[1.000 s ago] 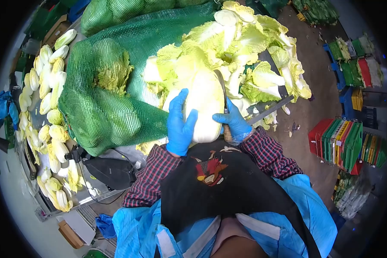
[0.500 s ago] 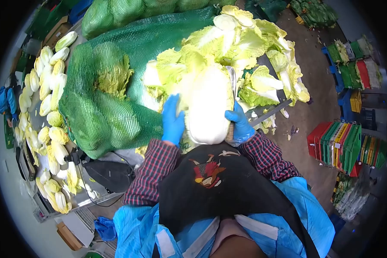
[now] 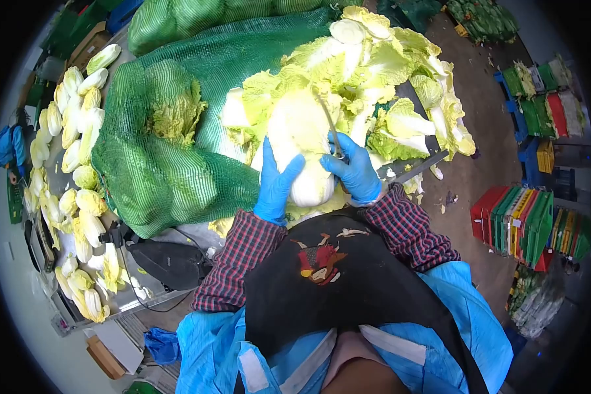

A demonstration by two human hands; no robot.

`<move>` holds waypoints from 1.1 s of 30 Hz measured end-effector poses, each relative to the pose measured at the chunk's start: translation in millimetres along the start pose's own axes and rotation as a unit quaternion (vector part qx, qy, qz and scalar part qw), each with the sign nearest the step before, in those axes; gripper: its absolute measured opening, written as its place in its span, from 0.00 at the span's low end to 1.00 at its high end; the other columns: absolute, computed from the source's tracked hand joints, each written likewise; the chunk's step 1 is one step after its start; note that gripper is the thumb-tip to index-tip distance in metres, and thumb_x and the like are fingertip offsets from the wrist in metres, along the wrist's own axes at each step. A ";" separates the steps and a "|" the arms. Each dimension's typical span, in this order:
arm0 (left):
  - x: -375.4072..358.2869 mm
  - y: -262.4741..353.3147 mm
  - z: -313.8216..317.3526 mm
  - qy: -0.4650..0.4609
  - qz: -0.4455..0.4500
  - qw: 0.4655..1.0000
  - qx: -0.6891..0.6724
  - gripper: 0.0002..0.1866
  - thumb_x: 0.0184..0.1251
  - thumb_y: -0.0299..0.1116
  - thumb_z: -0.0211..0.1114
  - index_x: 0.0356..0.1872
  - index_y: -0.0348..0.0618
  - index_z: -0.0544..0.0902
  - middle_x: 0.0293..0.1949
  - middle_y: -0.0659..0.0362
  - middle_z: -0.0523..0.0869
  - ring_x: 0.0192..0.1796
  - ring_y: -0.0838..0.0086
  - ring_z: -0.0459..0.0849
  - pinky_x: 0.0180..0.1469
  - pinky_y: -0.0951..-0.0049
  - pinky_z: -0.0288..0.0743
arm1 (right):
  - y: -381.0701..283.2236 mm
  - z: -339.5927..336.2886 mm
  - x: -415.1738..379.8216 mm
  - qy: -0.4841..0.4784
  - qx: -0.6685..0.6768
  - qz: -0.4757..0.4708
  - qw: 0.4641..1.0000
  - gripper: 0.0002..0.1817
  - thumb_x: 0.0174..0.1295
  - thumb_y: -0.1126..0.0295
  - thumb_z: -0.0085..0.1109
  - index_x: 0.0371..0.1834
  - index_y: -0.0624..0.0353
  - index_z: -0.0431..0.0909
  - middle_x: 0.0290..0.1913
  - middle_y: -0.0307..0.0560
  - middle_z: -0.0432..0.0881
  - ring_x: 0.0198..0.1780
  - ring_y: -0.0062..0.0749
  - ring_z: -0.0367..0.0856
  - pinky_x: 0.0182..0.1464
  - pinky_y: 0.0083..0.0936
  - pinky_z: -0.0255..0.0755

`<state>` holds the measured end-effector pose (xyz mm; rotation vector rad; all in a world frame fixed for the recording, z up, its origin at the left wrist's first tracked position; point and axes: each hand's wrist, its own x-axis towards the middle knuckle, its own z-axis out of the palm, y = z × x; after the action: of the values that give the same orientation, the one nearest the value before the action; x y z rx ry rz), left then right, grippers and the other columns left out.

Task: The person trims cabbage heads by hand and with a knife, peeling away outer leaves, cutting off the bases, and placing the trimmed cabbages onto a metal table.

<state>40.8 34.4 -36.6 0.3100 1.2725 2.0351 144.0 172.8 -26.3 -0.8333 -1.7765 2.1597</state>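
Note:
A pale napa cabbage [image 3: 300, 128] lies in front of me, its white base toward my apron. My left hand [image 3: 276, 184], in a blue glove, holds its left side, with the thumb on top and the fingers along the edge. Gloved in blue too, my right hand [image 3: 354, 171] grips a knife [image 3: 326, 113] at the cabbage's right side; the thin blade points away from me over the leaves. The handle is mostly hidden by my fingers. Loose outer leaves [image 3: 381, 62] are heaped beyond and to the right of the cabbage.
A green mesh sack [image 3: 171, 177] with cabbages in it covers the table's left middle; another full sack [image 3: 197, 20] lies behind. Trimmed cabbages [image 3: 79, 138] line the far left. A black bag [image 3: 167, 262] sits near the front edge. Colourful crates [image 3: 512, 220] stand on the floor at right.
My left hand has moved right onto the cabbage. The right hand has risen with the knife, whose blade now leans over the cabbage's upper right side. The cabbage has shifted and turned slightly.

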 end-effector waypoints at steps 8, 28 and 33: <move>-1.6 -16.1 -5.1 0.004 0.031 0.999 -0.033 0.40 0.61 0.31 0.67 0.72 0.40 0.55 0.64 0.50 0.69 0.62 0.64 0.74 0.64 0.64 0.70 | 13.5 6.5 4.3 0.091 -0.124 -0.118 0.981 0.22 0.55 0.71 0.62 0.52 0.70 0.78 0.30 0.42 0.80 0.28 0.19 0.73 0.32 0.18 0.71; 7.0 6.6 3.4 -0.011 -0.067 0.984 -0.167 0.31 0.75 0.48 0.51 0.70 0.39 0.61 0.65 0.51 0.71 0.65 0.62 0.72 0.67 0.62 0.67 | -26.6 19.8 -1.0 -0.090 0.292 0.100 0.947 0.38 0.54 0.71 0.71 0.67 0.67 0.63 0.60 0.49 0.76 0.59 0.33 0.75 0.63 0.30 0.69; -7.8 19.4 3.1 0.012 -0.024 0.999 0.024 0.34 0.59 0.31 0.67 0.66 0.36 0.64 0.58 0.52 0.77 0.59 0.66 0.78 0.62 0.65 0.72 | -16.4 25.5 0.0 -0.008 0.092 -0.035 0.995 0.34 0.55 0.74 0.67 0.66 0.66 0.65 0.55 0.50 0.79 0.55 0.32 0.79 0.58 0.28 0.73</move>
<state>39.7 26.1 -17.2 0.2759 1.3322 1.9754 127.0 155.8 -7.9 -0.7012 -1.5585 2.2479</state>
